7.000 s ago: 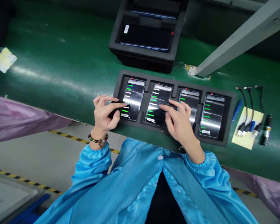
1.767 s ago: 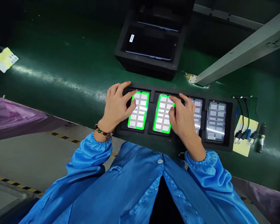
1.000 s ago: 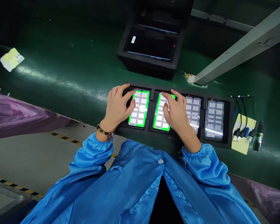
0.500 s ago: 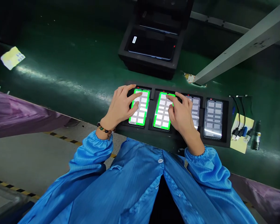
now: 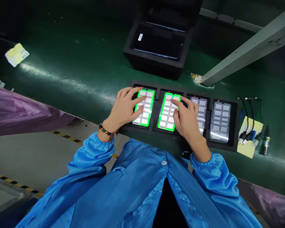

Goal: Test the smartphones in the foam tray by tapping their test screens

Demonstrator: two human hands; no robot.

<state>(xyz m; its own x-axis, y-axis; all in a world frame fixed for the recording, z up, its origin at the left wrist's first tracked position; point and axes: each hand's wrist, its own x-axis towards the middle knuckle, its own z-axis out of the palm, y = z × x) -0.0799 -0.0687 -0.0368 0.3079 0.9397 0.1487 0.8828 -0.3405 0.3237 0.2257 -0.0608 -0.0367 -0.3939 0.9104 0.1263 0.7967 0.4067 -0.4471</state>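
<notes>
— Reaching over what with the left hand [image 5: 123,107]?

— Over the first phone [image 5: 149,109], lying lit in the well at the left end of the black tray [image 5: 157,103]. Holding nothing, with fingers spread apart, forefinger over the upper screen and thumb lower down. Cannot tell touch from hover.

— And with the right hand [image 5: 187,118]?

— Much the same at the second phone [image 5: 166,112], in the next well: nothing held, thumb and forefinger apart, near the upper part of the screen.

— Heavy? Slippery?

— Probably light, stiff and fragile, with slick glass. Best taken by the long side edges, clear of the face.

— And inside the tray?

— Running along the near edge of the tabletop [image 5: 92,76], one phone per well: bright green borders on the left two, dimmer grey grids on the third phone [image 5: 201,106], partly hidden, and the fourth phone [image 5: 220,122], toward the right end.

— Anything farther back?

— Toward the far edge, a tall black box [image 5: 154,66] with a dark phone [image 5: 160,46] inside, and another phone [image 5: 167,26] behind, in shadow.
</notes>
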